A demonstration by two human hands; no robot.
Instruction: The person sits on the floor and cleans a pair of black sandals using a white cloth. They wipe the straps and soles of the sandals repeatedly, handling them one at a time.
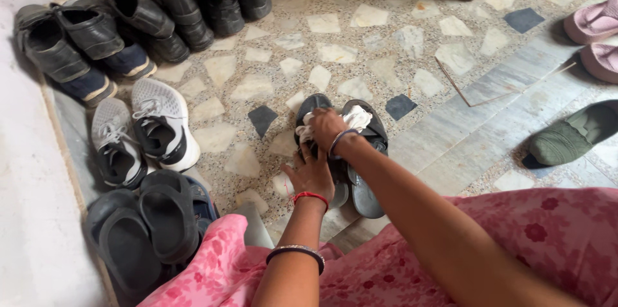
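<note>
Our right hand (327, 128) bunches its fingers (317, 118) around a crumpled white cloth (356, 116), pressing it onto a pair of dark grey sandals (367, 185) with smooth rubbery straps. Our left hand (311, 175) spreads its fingers (295, 174) over the near sandal, steadying it. The pair lies mid-floor on speckled stone-chip flooring (360, 43). Along the floor's left edge sit white mesh sneakers (145, 136), black slides (145, 223) and black leather shoes (96, 33).
</note>
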